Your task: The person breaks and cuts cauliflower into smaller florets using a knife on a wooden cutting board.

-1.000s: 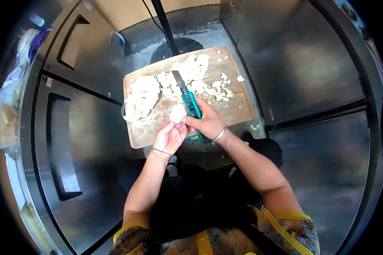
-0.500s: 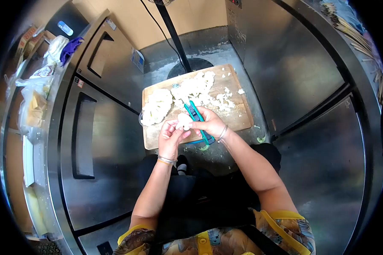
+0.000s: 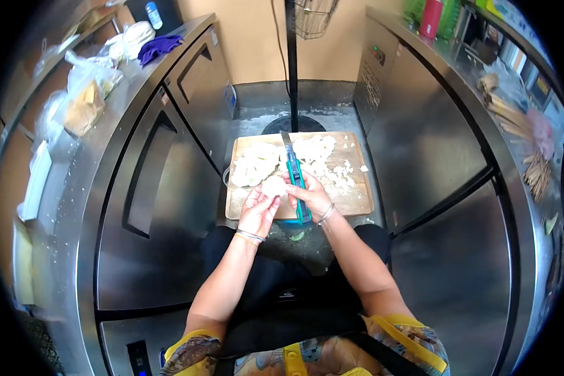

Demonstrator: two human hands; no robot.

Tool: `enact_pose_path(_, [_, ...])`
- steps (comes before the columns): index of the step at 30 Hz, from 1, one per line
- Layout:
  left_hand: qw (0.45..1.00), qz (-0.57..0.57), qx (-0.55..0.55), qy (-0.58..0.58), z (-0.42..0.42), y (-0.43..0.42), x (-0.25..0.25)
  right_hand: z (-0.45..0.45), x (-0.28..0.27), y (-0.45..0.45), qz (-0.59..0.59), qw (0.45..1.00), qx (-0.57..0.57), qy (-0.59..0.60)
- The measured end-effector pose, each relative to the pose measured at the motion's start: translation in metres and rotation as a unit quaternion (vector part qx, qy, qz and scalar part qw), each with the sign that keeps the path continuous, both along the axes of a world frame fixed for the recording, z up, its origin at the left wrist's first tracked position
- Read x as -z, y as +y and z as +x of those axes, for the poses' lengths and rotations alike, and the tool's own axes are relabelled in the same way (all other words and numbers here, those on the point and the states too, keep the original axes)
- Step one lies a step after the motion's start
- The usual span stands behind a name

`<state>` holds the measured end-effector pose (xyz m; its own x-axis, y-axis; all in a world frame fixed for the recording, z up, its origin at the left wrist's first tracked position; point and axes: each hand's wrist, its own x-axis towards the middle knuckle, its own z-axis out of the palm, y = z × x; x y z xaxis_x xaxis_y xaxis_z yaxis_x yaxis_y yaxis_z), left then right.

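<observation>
Between my hands, above the near edge of a wooden cutting board (image 3: 351,203), is a white cauliflower floret (image 3: 274,186). The fingers of my left hand (image 3: 257,210) pinch it from the left. My right hand (image 3: 310,197) is wrapped round a green and black utility knife (image 3: 298,188), its blade out and pointing away from me. The right thumb reaches toward the floret; whether it touches is hard to tell. A big piece of cauliflower (image 3: 255,164) lies at the left of the board. More cauliflower pieces (image 3: 316,148) and crumbs cover its middle and right.
Steel cabinets stand close on the left (image 3: 147,169) and right (image 3: 432,150). A black pole (image 3: 292,75) on a round base rises behind the board. Plastic bags (image 3: 84,103) and a purple cloth (image 3: 160,48) lie on the left counter, wooden skewers (image 3: 536,175) on the right one.
My view has tilted up, so more of both counters shows. The knife has turned more upright, and its blade is now plainly visible. My left hand still holds the floret.
</observation>
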<state>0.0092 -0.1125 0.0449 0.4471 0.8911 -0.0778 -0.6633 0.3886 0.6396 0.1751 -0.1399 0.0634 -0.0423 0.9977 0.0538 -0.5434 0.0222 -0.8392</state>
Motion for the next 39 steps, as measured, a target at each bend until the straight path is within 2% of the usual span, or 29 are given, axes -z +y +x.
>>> enact_pose_path(2, [1.000,0.006,-0.015,-0.018,-0.005,0.004,0.001,-0.006,0.002,0.006,0.001,1.000,0.000,-0.016])
enact_pose_path(10, [0.996,-0.022,-0.023,0.078,0.006,0.033,0.022,0.004,0.006,0.032,-0.044,0.995,0.016,-0.092])
enact_pose_path(16, [0.995,-0.059,0.043,0.061,0.033,0.073,0.048,0.021,0.037,0.053,-0.060,0.992,0.099,-0.058])
enact_pose_path(19, [0.989,-0.061,0.085,0.105,0.052,0.088,0.059,0.035,0.042,0.055,-0.090,0.984,0.140,-0.066])
enact_pose_path(20, [0.987,-0.066,0.100,0.112,0.058,0.092,0.061,0.043,0.050,0.057,-0.093,0.977,0.156,-0.110])
enact_pose_path(23, [0.985,-0.031,0.104,0.138,0.071,0.098,0.069,0.052,0.051,0.051,-0.118,0.967,0.200,-0.105])
enact_pose_path(24, [0.984,-0.041,0.110,0.133,0.074,0.098,0.069,0.053,0.050,0.047,-0.119,0.963,0.197,-0.142])
enact_pose_path(26, [0.971,0.044,0.125,0.201,0.075,0.098,0.065,0.052,0.051,0.041,-0.129,0.956,0.190,-0.185])
enact_pose_path(30, [0.963,0.058,0.124,0.234,0.072,0.099,0.059,0.051,0.050,0.054,-0.161,0.946,0.198,-0.201])
enact_pose_path(32, [0.967,0.070,0.108,0.218,0.072,0.101,0.059,0.055,0.053,0.062,-0.152,0.957,0.192,-0.157])
enact_pose_path(34, [0.970,0.081,0.096,0.207,0.074,0.101,0.055,0.057,0.056,0.063,-0.153,0.958,0.175,-0.168])
enact_pose_path(36, [0.951,0.195,0.028,0.239,0.079,0.102,0.050,0.061,0.059,0.064,-0.190,0.958,0.172,-0.127])
enact_pose_path(37, [0.938,0.226,0.060,0.258,0.076,0.104,0.052,0.063,0.060,0.063,-0.210,0.958,0.159,-0.115])
enact_pose_path(38, [0.939,0.223,0.055,0.256,0.076,0.105,0.053,0.064,0.061,0.062,-0.210,0.958,0.155,-0.119])
enact_pose_path(39, [0.952,0.164,0.085,0.246,0.077,0.107,0.054,0.063,0.060,0.062,-0.221,0.956,0.163,-0.104])
